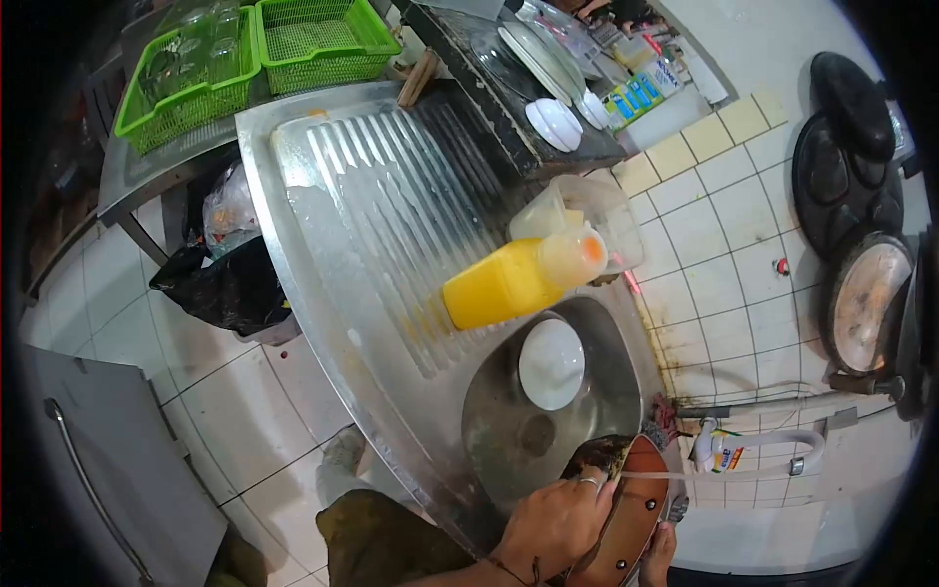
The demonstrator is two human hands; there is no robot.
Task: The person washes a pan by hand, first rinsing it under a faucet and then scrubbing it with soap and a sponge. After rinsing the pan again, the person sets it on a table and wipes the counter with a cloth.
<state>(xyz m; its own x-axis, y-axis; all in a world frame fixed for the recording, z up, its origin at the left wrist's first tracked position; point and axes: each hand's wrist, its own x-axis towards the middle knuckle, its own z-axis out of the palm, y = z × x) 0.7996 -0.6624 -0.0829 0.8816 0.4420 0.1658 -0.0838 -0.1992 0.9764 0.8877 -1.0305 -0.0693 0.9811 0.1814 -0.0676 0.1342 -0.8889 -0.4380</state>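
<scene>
Over the near edge of the sink basin [497, 450], a brown pan with rivets [636, 509] is tilted under a thin stream of water from the white faucet [704, 445]. My left hand [553, 523], with a ring on one finger, is closed on a dark scrubbing pad [599, 454] at the pan's rim. At the pan's other side my right hand [659, 556] grips it, mostly hidden behind it. A white bowl [552, 364] lies in the basin. The yellow bottle [501, 286] stands on the ridged drainboard beside the basin.
A clear plastic tub [626, 220] stands by the tiled wall. Green baskets [328, 44] sit at the upper left, one with glasses. Dark pans [846, 181] hang at the right. White dishes [554, 124] lie on the dark counter. A black bin bag [220, 289] is left of the sink.
</scene>
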